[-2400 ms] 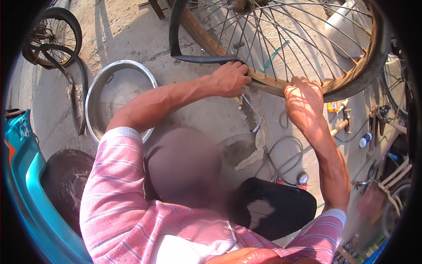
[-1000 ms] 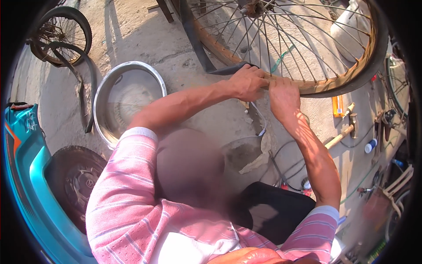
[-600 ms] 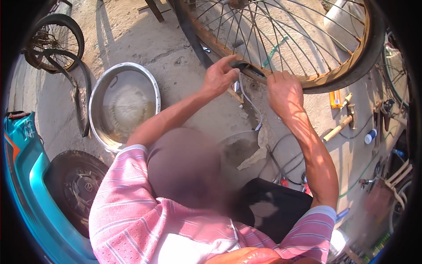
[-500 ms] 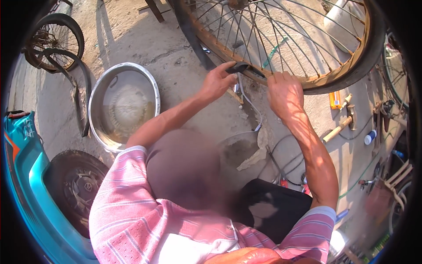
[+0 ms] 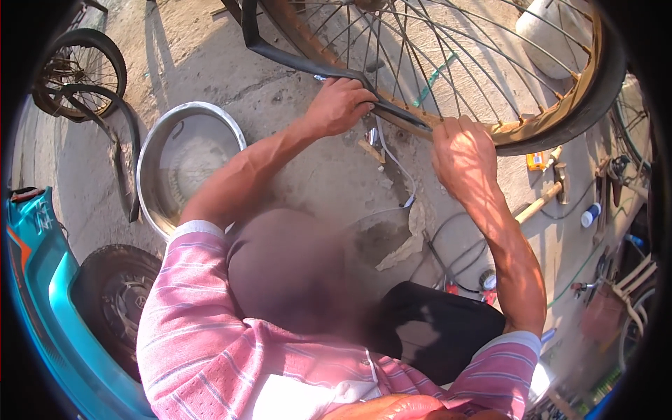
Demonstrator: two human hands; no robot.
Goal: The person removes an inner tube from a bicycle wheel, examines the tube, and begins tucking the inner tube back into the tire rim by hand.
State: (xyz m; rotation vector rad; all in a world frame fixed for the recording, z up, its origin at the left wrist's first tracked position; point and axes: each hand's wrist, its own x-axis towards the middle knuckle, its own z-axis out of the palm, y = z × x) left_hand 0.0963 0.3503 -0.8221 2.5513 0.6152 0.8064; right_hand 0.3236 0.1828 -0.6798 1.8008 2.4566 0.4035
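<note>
A spoked bicycle wheel with a rusty brown rim (image 5: 586, 78) fills the upper right. Its black tyre (image 5: 556, 139) sits around the rim on the right. On the left, a loose black rubber length (image 5: 294, 62) bows away from the rim; whether it is tyre or inner tube I cannot tell. My left hand (image 5: 339, 106) has its fingers curled over this loose length, close to the rim. Farther right, my right hand (image 5: 465, 155) is closed over the tyre and rim edge at the wheel's near side, its fingertips partly hidden.
A round metal basin (image 5: 243, 133) of water stands left of my left arm. A hammer (image 5: 542, 203) and an orange box (image 5: 535, 162) lie on the right. Far left are another wheel (image 5: 117, 63) and a teal vehicle body (image 5: 42, 252). A white bucket-like container (image 5: 553, 38) shows behind the spokes.
My left hand has shifted slightly left, off the rim, and the black rubber there now bows out farther from it. My right hand has moved a little right and down, still gripping.
</note>
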